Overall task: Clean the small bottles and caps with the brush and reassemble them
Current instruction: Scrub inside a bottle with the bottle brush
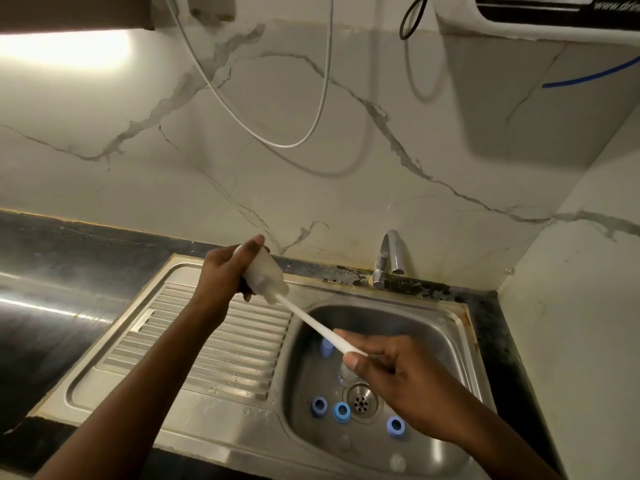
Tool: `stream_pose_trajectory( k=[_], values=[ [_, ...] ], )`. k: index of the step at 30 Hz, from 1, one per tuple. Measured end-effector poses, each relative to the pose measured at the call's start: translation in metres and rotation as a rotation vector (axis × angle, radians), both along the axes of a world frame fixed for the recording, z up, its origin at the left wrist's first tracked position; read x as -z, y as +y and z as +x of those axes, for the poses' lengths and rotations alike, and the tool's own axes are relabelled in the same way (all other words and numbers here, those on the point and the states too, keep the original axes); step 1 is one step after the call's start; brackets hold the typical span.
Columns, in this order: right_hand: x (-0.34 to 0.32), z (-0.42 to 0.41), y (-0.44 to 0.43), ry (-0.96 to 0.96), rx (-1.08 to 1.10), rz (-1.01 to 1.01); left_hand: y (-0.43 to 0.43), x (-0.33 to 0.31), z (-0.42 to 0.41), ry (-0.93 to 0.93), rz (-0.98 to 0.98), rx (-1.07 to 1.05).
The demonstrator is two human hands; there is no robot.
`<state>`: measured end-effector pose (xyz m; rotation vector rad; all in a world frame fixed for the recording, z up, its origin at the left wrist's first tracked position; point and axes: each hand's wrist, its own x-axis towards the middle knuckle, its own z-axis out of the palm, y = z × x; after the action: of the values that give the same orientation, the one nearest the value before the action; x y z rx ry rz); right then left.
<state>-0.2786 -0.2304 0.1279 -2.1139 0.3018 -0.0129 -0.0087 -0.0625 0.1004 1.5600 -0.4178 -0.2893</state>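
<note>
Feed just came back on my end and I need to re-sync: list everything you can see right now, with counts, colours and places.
Small translucent plastic bottle: one, cloudy white, in left hand above drainboard.
Long white bottle brush: one, head inside bottle, handle in right hand.
Blue ring-shaped caps: four, in basin, three near drain, one further back.
Clear bottle: one, in basin, partly hidden.
Stainless steel sink: one, silver, ribbed drainboard left.
Chrome tap: one, behind basin.
White cable: one, looping on marble wall.
Left hand: gripping bottle.
Right hand: pinching brush handle.

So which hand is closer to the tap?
The left hand, gripping the bottle up left of the tap. The right hand holds the brush lower, over the basin.
</note>
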Motion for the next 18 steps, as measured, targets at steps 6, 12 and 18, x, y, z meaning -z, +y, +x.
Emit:
stream_pose_trajectory(
  k=[6,12,18],
  values=[
    [0.000,0.005,0.000,-0.124,0.142,-0.118,-0.004,0.001,-0.006,0.152,-0.123,-0.007],
    [0.004,0.010,-0.009,-0.019,0.118,-0.566,-0.004,-0.001,-0.012,-0.128,-0.015,-0.079],
    [0.003,0.005,-0.012,-0.013,0.045,-0.283,-0.003,-0.002,-0.005,-0.061,-0.024,-0.097]
  ],
)
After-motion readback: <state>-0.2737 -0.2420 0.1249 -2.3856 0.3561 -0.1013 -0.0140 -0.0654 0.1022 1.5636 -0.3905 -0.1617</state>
